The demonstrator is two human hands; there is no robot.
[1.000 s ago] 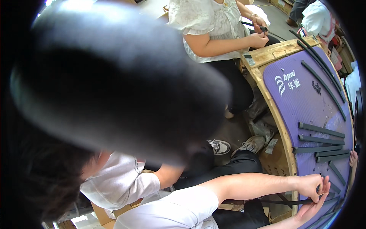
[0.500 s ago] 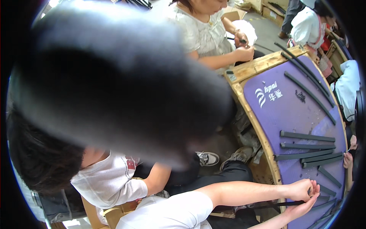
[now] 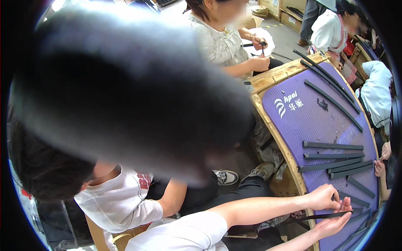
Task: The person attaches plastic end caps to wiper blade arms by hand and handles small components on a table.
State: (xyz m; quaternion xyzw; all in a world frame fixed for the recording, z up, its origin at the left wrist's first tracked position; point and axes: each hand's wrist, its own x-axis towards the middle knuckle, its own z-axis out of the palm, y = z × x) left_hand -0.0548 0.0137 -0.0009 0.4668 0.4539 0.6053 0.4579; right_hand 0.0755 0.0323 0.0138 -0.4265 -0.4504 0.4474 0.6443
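- Left hand (image 3: 323, 197): fingers closed in a pinch; what they hold, I cannot tell.
- Right hand (image 3: 334, 224): palm up, fingers extended, black strip (image 3: 322, 216) across them; whether clamped, I cannot tell.
- That strip crosses the wooden table's (image 3: 274, 79) near edge.
- Dark lengths (image 3: 333, 145) lie on the purple mat (image 3: 318, 92).

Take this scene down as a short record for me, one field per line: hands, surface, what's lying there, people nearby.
Left hand: fingers bent, close to the right hand; contents unclear
Right hand: palm up, black strip across it
Surface: purple mat with wooden border
Lying there: dark strips, long and short; pile of small black pieces
People nearby: co-worker in light top holding dark piece
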